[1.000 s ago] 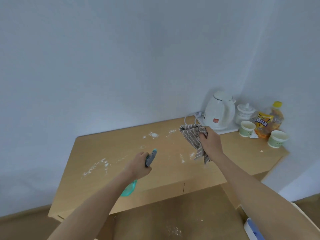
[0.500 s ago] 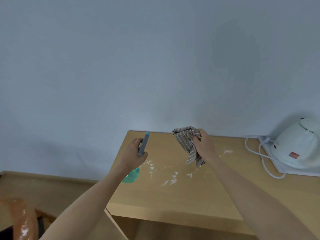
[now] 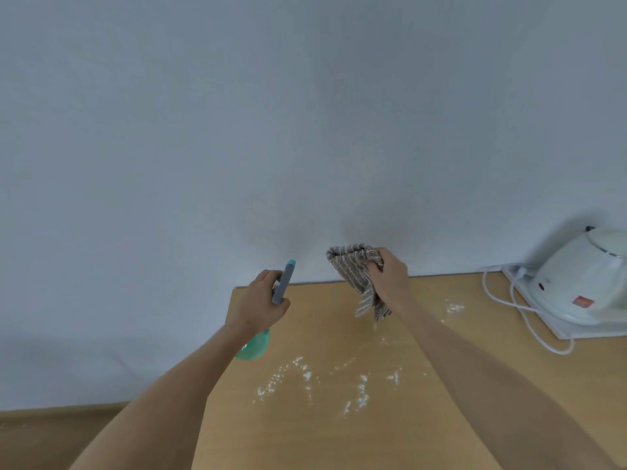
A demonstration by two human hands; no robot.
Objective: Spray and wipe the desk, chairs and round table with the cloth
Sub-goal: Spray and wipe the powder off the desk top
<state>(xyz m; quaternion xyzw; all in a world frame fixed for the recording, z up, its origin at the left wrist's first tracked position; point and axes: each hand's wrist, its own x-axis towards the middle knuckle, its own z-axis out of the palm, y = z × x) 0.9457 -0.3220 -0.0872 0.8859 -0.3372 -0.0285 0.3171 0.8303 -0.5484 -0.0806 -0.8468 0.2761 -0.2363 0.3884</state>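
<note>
A light wooden desk stands against a pale wall, with white powdery smears scattered over its left half. My left hand grips a spray bottle with a grey-blue head; its teal body shows below my wrist, over the desk's left edge. My right hand holds a bunched grey striped cloth in the air above the back of the desk. The cloth's loose end hangs down without touching the wood.
A white electric kettle sits on a white tray at the desk's right, its white cord looping over the wood. Wooden floor lies left of the desk.
The view has swung left and closer to the desk's left end. The cups and snacks by the kettle have left the view. Both hands keep their grips and stay raised.
</note>
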